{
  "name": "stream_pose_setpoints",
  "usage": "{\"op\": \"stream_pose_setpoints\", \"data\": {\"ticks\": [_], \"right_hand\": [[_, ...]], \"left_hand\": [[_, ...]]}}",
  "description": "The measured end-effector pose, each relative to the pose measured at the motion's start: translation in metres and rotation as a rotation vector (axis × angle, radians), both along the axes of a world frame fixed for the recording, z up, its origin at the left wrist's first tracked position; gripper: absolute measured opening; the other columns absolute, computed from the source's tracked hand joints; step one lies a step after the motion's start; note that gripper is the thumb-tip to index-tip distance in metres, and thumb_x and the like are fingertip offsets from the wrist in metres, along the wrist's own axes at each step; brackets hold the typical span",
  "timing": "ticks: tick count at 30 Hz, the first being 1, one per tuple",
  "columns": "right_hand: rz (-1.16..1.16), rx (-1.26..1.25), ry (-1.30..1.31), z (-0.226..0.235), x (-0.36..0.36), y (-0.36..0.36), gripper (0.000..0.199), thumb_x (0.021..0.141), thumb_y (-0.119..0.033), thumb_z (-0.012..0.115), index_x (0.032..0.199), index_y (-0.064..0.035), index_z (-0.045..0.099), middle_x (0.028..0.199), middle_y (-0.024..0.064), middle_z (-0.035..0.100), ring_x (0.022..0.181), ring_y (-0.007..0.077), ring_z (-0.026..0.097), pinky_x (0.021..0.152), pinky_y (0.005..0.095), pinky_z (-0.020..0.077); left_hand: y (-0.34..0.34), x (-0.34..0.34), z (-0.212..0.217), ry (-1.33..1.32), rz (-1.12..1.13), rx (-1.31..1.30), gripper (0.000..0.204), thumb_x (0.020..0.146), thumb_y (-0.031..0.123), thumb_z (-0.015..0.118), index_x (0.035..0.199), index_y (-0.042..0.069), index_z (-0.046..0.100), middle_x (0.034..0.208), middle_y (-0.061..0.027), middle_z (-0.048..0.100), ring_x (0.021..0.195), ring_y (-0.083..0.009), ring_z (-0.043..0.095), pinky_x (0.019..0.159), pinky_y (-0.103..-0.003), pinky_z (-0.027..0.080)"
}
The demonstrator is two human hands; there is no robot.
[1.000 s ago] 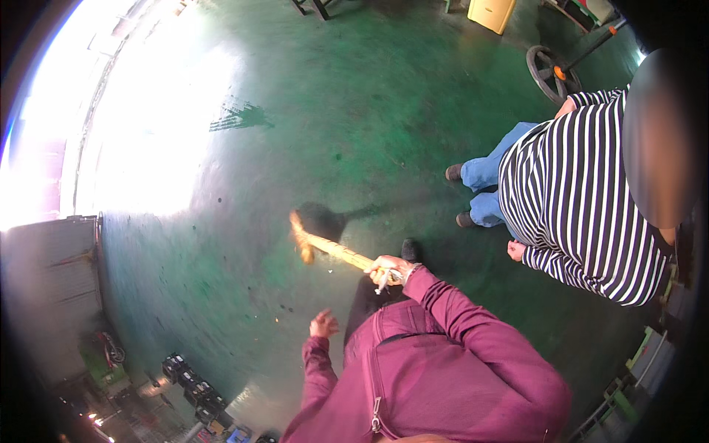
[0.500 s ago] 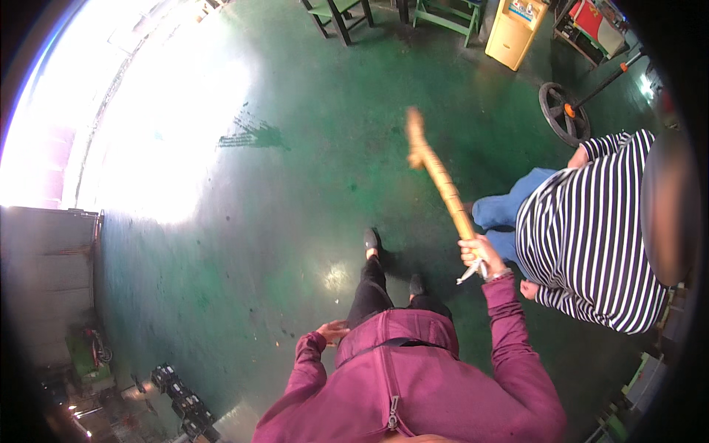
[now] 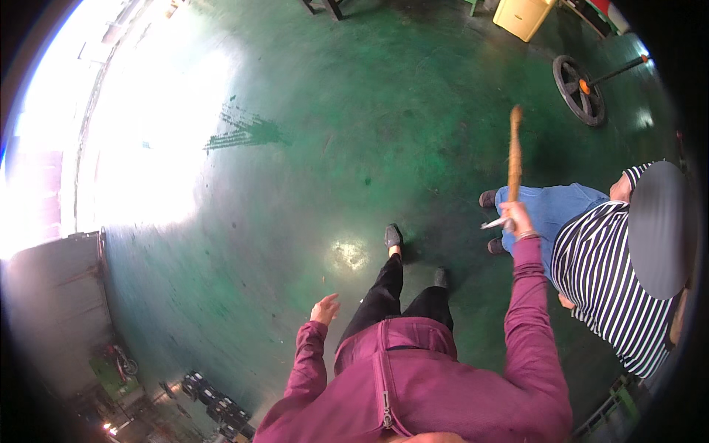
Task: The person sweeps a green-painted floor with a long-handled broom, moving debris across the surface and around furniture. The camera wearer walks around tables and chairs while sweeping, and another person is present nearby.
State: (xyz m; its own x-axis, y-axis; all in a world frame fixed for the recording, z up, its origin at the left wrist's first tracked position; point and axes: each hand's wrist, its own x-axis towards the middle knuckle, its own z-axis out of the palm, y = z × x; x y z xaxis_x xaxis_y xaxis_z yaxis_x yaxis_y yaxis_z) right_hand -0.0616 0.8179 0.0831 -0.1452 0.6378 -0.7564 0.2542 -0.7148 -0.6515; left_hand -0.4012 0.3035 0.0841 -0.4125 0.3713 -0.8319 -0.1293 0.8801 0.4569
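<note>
My right hand [image 3: 519,219], reaching forward on the right, is closed round the lower end of a yellow-brown bamboo stick [image 3: 515,164]. The stick points away from me and ends in a knobby, root-like tip. A white tie [image 3: 493,223] sticks out to the left by the grip. Low beside my left thigh hangs my left hand [image 3: 325,308], its fingers loosely apart and nothing in it. Both arms are in maroon sleeves.
A seated person in a striped top [image 3: 609,284] and blue jeans is close on my right. Beyond them stands a black wheel [image 3: 579,90] with an orange hub. A yellow cabinet [image 3: 523,16] is at the far right. Dark parts [image 3: 214,404] lie at lower left on the green floor [image 3: 295,192].
The stick has swung right and now looks foreshortened in my right hand. My left hand has moved forward, off my hip. The seated person appears farther right and lower in view.
</note>
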Motion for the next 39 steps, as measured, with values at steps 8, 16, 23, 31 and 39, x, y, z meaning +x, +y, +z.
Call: {"op": "stream_pose_setpoints", "data": {"ticks": [8, 16, 23, 31, 39], "right_hand": [[0.506, -0.244, -0.125, -0.055, -0.133, -0.228, 0.05, 0.068, -0.001, 0.057, 0.1, -0.0002, 0.019, 0.054, 0.0045, 0.041, 0.037, 0.0133, 0.043, 0.031, 0.0281, 0.0342], [0.462, -1.476, 0.806, 0.022, -0.196, -0.222, 0.022, 0.081, -0.013, 0.051, 0.065, -0.0091, 0.037, 0.051, -0.0042, 0.035, 0.034, 0.0041, 0.033, 0.03, 0.019, 0.0236], [0.311, -0.766, 0.637, 0.115, -0.187, -0.183, 0.017, 0.076, -0.003, 0.057, 0.079, -0.0045, 0.04, 0.056, -0.0001, 0.039, 0.036, 0.0044, 0.035, 0.028, 0.0198, 0.0253], [-0.083, -0.225, 0.493, 0.173, -0.095, -0.121, 0.02, 0.073, -0.005, 0.059, 0.075, -0.0061, 0.039, 0.053, 0.0009, 0.043, 0.037, 0.0063, 0.041, 0.031, 0.0202, 0.0306], [-0.28, 0.055, 0.224, 0.133, -0.018, 0.016, 0.016, 0.074, -0.009, 0.056, 0.067, -0.0099, 0.041, 0.049, -0.0033, 0.04, 0.033, 0.0058, 0.035, 0.031, 0.0199, 0.0277]], "left_hand": [[-0.027, -0.004, -0.004, -0.131, 0.106, -0.272, 0.04, 0.078, 0.008, 0.052, 0.118, 0.011, 0.047, 0.082, -0.0043, 0.059, 0.067, -0.0117, 0.056, 0.054, -0.025, 0.047], [0.004, -0.023, -0.011, -0.193, 0.048, -0.161, 0.043, 0.077, 0.007, 0.055, 0.118, 0.011, 0.046, 0.082, -0.0054, 0.059, 0.066, -0.0127, 0.056, 0.053, -0.026, 0.048], [0.046, -0.071, -0.01, -0.2, 0.116, 0.021, 0.043, 0.077, 0.006, 0.054, 0.119, 0.01, 0.045, 0.089, -0.007, 0.06, 0.071, -0.0142, 0.057, 0.055, -0.027, 0.049], [-0.004, -0.094, -0.06, -0.411, 0.289, -0.059, 0.041, 0.081, 0.005, 0.044, 0.122, 0.012, 0.041, 0.093, -0.0104, 0.059, 0.071, -0.0172, 0.056, 0.053, -0.032, 0.047], [-0.045, -0.13, -0.079, -0.602, 0.537, -0.224, 0.048, 0.081, 0.026, 0.028, 0.127, 0.016, 0.032, 0.109, -0.0112, 0.052, 0.071, -0.0238, 0.051, 0.057, -0.041, 0.041]]}}
